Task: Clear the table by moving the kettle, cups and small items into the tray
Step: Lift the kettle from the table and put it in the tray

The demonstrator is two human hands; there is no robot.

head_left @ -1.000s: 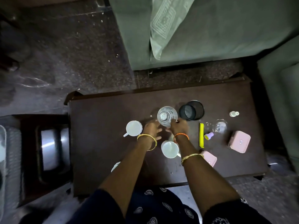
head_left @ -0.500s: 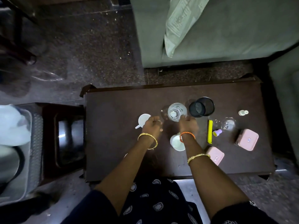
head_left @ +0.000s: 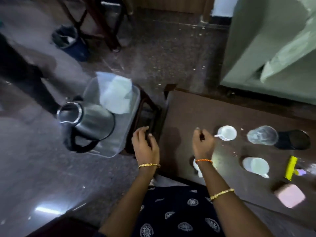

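Dark table (head_left: 196, 110) carrying white cups (head_left: 227, 132), glass (head_left: 262, 135). Kettle (head_left: 85, 122) already in clear tray (head_left: 126, 134) on side stool. Left hand (head_left: 145, 144) fingers loosely spread, empty; right hand (head_left: 202, 142) fingers curled, grip unclear.

Gold bangle on each forearm, orange thread bracelet, dark patterned garment

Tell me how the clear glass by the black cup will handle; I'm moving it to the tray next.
The glass looks thin and see-through, so probably fragile. Its smooth wall may be slippery. It stands upright close beside the black cup, so a sideways push could knock the two together. Whether it holds water I cannot tell.
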